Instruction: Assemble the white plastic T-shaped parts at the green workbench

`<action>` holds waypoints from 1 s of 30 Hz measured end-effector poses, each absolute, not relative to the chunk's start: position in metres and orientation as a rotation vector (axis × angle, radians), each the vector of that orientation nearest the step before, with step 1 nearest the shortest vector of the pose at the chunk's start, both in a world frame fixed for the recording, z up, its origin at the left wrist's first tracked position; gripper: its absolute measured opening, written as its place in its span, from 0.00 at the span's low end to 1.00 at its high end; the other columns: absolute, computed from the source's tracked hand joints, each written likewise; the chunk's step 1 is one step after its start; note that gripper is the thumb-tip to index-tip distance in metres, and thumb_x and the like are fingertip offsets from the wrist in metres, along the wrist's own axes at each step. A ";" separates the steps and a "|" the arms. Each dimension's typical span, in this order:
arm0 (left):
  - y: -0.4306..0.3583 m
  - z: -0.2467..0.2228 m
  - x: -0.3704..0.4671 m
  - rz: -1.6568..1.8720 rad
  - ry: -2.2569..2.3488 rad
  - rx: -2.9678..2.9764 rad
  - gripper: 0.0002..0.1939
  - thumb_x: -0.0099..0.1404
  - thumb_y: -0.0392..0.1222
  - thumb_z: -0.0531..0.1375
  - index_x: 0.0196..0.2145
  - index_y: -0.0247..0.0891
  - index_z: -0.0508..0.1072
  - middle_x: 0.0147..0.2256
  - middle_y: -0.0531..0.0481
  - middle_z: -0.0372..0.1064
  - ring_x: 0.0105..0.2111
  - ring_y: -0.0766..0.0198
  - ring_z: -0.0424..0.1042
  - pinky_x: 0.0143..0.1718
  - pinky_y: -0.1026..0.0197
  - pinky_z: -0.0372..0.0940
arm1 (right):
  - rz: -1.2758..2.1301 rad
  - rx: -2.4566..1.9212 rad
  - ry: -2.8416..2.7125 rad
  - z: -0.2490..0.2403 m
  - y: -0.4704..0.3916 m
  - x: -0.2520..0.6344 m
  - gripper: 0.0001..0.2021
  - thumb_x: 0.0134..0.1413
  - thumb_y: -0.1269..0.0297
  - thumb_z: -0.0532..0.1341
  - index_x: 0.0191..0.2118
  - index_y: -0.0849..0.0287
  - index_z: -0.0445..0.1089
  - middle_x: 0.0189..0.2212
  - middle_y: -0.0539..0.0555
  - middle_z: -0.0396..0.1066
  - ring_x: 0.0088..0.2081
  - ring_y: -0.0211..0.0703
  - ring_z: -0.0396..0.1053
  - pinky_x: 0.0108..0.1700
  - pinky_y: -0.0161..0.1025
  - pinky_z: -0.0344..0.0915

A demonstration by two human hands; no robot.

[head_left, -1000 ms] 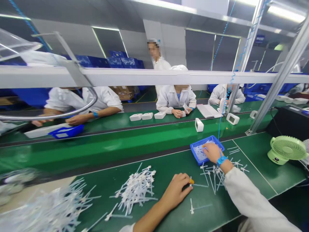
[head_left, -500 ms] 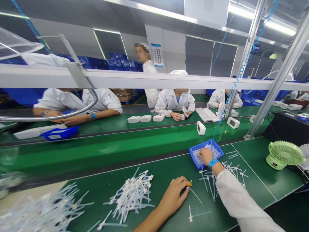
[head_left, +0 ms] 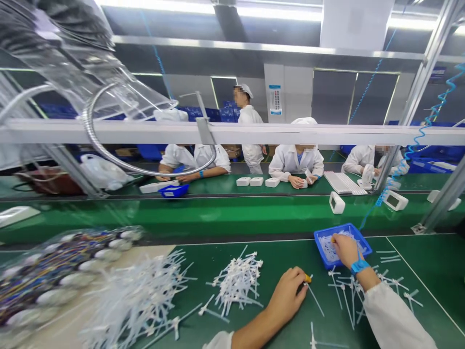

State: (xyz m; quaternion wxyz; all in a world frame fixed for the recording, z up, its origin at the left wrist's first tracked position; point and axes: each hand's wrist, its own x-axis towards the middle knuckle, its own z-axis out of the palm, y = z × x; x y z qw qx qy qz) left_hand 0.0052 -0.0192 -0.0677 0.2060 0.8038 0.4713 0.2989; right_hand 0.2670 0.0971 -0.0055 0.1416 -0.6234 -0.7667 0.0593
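Note:
My left hand [head_left: 287, 294] rests low over the green worktop, its fingers pinched on a thin translucent tube [head_left: 317, 300] near a small white fitting. A yellow cover shows on one fingertip. My right hand [head_left: 346, 249], with a blue wristband, reaches into a blue tray [head_left: 319, 253] of short translucent pieces. Its fingers are closed at the tips, and what they hold is too small to make out. Left of my left hand lies a pile of tubes with white fittings [head_left: 238, 281]. More joined tubes [head_left: 350, 295] lie scattered under my right forearm.
A larger tube pile [head_left: 141, 295] and bagged coloured wire bundles [head_left: 54, 271] lie to the left. Beyond the worktop runs a green belt [head_left: 232, 215] with white devices [head_left: 337, 202]. Several people in white sit across it. A metal rail [head_left: 254, 133] crosses at head height.
The view has swung left, so everything sits further right; the wire bundles have come into sight and the green fan has left it. Both hands keep nearly the same places and grips.

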 end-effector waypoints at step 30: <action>-0.018 -0.051 0.002 0.713 1.236 2.228 0.06 0.77 0.39 0.60 0.48 0.41 0.76 0.45 0.46 0.77 0.47 0.52 0.72 0.51 0.51 0.65 | 0.470 -1.443 -1.582 0.011 0.052 0.292 0.11 0.64 0.56 0.64 0.44 0.55 0.79 0.37 0.55 0.83 0.38 0.51 0.81 0.46 0.45 0.75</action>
